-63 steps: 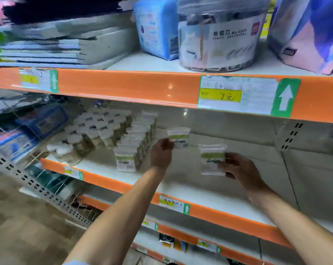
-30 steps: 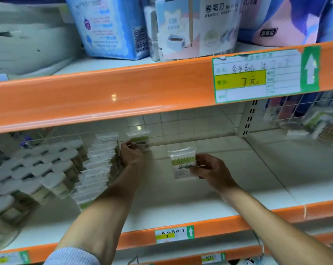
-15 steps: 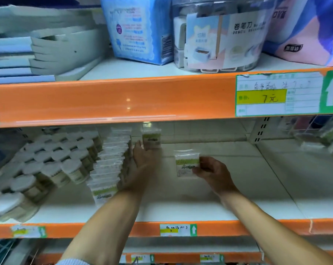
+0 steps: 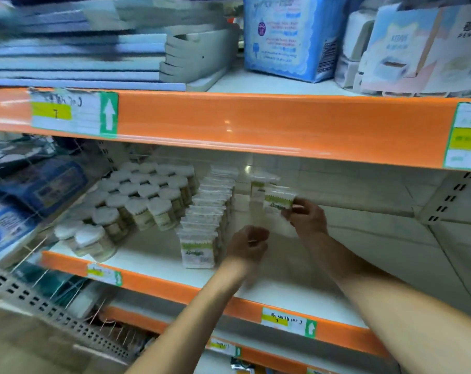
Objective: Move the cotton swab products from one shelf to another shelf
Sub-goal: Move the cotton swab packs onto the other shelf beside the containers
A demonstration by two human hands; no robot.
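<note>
Cotton swab packet (image 4: 279, 202), clear bag with green-and-white label, pinched at its right edge by the right hand (image 4: 306, 217), held just above the white middle shelf (image 4: 296, 276), toward the back. Second packet (image 4: 258, 188) stands upright just behind and left of it, near the back wall; whether the two touch is unclear, blurred. Left hand (image 4: 248, 242) hovers lower, in front of both packets, fingers curled loosely into a near fist, nothing visibly gripped; motion blur, so not certain. Both forearms bare, reaching in from bottom of view.

Left of the hands: a front-to-back row of the same swab packets (image 4: 204, 225), standing upright, packed against each other, front one near the shelf edge. Further left: a cluster of round swab jars (image 4: 145, 195) with white tops, tilted, several rows deep. Right part of the shelf bare.

Shelf front edge is orange with a price tag (image 4: 288, 322) carrying a green arrow. Upper shelf (image 4: 256, 122) has an orange lip too, tags at left and far right. On it: stacked flat grey-blue boxes (image 4: 94, 55) at left, a blue soft pack (image 4: 291, 36) in the middle, a clear tub (image 4: 418, 49) of pencil sharpeners at right. Wire racks with blue packs at far left, blurred.
</note>
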